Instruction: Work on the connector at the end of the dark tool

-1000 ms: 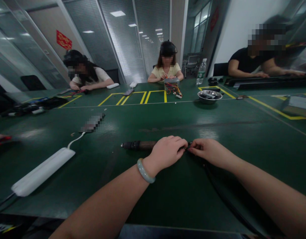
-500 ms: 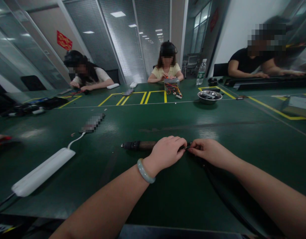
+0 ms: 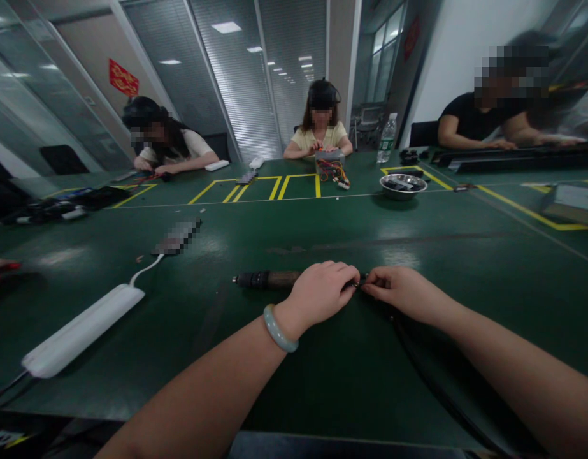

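Observation:
A dark cylindrical tool (image 3: 269, 279) with a metal tip lies sideways on the green table (image 3: 317, 376). My left hand (image 3: 325, 290), with a pale bangle at the wrist, is wrapped over the tool's right end. My right hand (image 3: 394, 288) is pinched close beside it, its fingertips at the small dark end between both hands; the exact piece they grip is too small to tell. From below my right hand a black cable (image 3: 425, 373) curves down to the table's front edge.
A white power strip (image 3: 86, 330) and a phone (image 3: 176, 237) lie at the left. Farther back are a metal bowl (image 3: 402, 186), a water bottle (image 3: 386, 139) and a grey box with wires (image 3: 330, 164). Several people sit around the table; one hand (image 3: 0, 271) shows at the left edge.

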A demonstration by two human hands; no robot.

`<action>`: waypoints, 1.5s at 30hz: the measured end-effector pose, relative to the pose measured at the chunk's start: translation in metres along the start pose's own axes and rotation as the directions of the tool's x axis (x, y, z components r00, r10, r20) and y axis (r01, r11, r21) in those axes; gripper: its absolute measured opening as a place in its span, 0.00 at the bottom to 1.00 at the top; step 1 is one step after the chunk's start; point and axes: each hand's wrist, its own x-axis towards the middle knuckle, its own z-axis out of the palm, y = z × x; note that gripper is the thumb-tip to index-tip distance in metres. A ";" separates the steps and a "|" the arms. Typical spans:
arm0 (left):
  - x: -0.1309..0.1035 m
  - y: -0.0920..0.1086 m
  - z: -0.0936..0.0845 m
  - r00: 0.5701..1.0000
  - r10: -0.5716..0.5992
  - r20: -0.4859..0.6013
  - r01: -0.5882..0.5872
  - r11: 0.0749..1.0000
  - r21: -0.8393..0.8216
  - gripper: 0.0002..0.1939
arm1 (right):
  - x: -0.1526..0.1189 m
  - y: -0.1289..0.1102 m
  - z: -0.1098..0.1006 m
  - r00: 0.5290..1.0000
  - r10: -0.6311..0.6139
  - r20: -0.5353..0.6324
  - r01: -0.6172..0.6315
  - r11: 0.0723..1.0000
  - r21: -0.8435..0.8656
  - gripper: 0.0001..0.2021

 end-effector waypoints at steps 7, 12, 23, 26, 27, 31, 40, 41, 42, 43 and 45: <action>0.000 -0.001 0.001 1.000 0.012 -0.012 -0.012 1.000 -0.026 0.06 | -0.001 0.000 0.000 1.000 -0.006 0.005 0.006 1.000 0.006 0.13; 0.000 0.000 0.001 1.000 -0.021 -0.012 0.020 0.999 -0.033 0.06 | -0.001 -0.001 -0.002 1.000 0.002 0.013 -0.002 1.000 0.008 0.13; 0.001 -0.001 0.002 1.000 -0.012 0.002 0.012 1.000 -0.001 0.06 | -0.001 -0.003 -0.001 1.000 -0.006 0.001 0.006 1.000 0.011 0.12; 0.000 0.000 0.000 1.000 -0.021 0.006 0.021 1.000 0.000 0.07 | -0.001 -0.005 -0.002 1.000 -0.006 -0.005 0.006 1.000 0.009 0.12; 0.000 0.000 0.000 1.000 -0.022 0.008 0.022 1.000 0.003 0.07 | -0.002 -0.005 -0.002 1.000 -0.007 -0.004 0.007 1.000 0.009 0.12; 0.000 0.000 0.000 1.000 -0.011 0.010 0.011 1.000 -0.001 0.06 | -0.001 -0.004 -0.002 1.000 -0.008 0.002 0.008 1.000 0.005 0.11; -0.001 -0.001 0.001 1.000 0.010 -0.009 -0.011 1.000 -0.025 0.06 | -0.001 -0.002 -0.001 1.000 -0.011 -0.003 0.011 1.000 0.017 0.12; -0.001 -0.001 0.001 1.000 0.005 -0.007 -0.005 1.000 -0.020 0.06 | -0.001 -0.002 -0.001 1.000 -0.007 0.000 0.007 1.000 0.017 0.12; 0.000 0.000 0.001 1.000 -0.004 -0.005 0.004 1.000 -0.012 0.07 | -0.001 -0.003 -0.001 1.000 -0.003 0.004 0.003 1.000 0.017 0.12; 0.000 0.000 0.001 1.000 -0.012 -0.001 0.012 1.000 -0.003 0.07 | -0.001 -0.004 -0.001 1.000 0.000 0.006 0.000 1.000 0.017 0.12; 0.000 0.000 0.001 1.000 -0.028 0.004 0.028 1.000 0.012 0.08 | -0.001 -0.005 -0.002 1.000 0.003 0.006 -0.003 1.000 0.015 0.12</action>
